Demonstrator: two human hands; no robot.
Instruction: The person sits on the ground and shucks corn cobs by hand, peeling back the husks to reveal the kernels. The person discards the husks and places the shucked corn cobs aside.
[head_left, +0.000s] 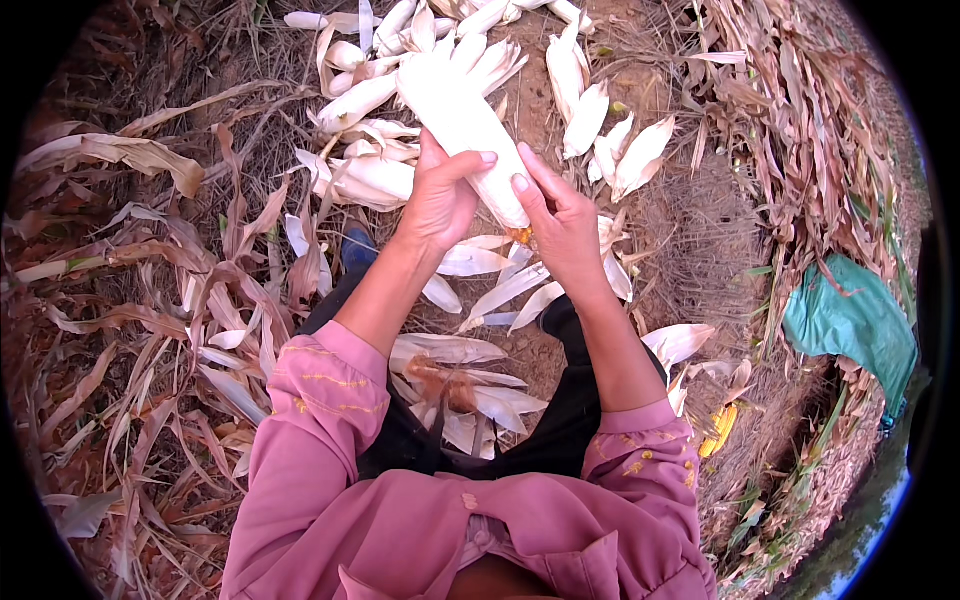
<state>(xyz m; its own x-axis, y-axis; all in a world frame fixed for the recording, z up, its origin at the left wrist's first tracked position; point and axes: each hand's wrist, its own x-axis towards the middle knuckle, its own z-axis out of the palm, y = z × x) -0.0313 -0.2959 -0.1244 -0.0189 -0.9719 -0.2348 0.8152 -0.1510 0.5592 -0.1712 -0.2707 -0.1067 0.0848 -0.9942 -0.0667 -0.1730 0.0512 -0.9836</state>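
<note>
Between my two hands is an ear of corn in its pale husk (461, 124), tilted with its lower end towards my right hand. My left hand (448, 187) grips the ear from the left, thumb laid across the husk. At the lower right end, my right hand (556, 214) has its thumb and fingers on the husk edge. A small patch of orange-yellow (521, 235) shows at that end, partly behind the fingers. Loose husk leaves (510, 292) lie on the soil below the hands.
Unhusked ears (364, 105) are heaped beyond my hands, with several more ears (589, 120) to the right. A bare yellow cob (720, 431) lies by my right elbow. Dry corn stalks (780, 112) line the right side, where a green plastic sheet (851, 322) rests. Dry leaves (142, 315) cover the left.
</note>
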